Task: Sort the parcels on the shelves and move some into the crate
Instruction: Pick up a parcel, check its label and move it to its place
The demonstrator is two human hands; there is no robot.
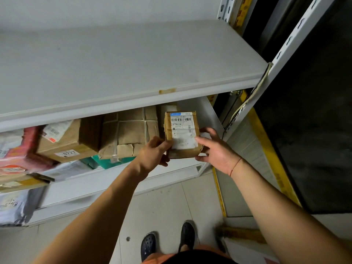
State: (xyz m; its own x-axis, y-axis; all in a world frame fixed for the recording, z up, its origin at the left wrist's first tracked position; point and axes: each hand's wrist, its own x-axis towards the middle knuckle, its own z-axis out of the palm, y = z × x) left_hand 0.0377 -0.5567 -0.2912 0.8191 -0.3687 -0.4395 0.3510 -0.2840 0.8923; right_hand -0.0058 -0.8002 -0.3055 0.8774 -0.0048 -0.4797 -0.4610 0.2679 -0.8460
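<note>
A small brown cardboard parcel [182, 133] with a white barcode label is held at the right end of the lower shelf [171, 169]. My left hand [153, 154] grips its left lower edge. My right hand [215, 148] holds its right side, fingers spread around the corner. Left of it on the same shelf stand a taped brown box [131, 132], a carton marked 0227 [66, 141], a green packet [106, 161] under them, and a red-pink parcel [22, 149]. No crate is in view.
The white upper shelf [123, 69] juts out above the parcels. Grey poly mailers [15, 204] hang at the lower left. A slotted steel upright [274, 60] and a yellow-edged dark doorway stand to the right. My feet are on the tiled floor [162, 208].
</note>
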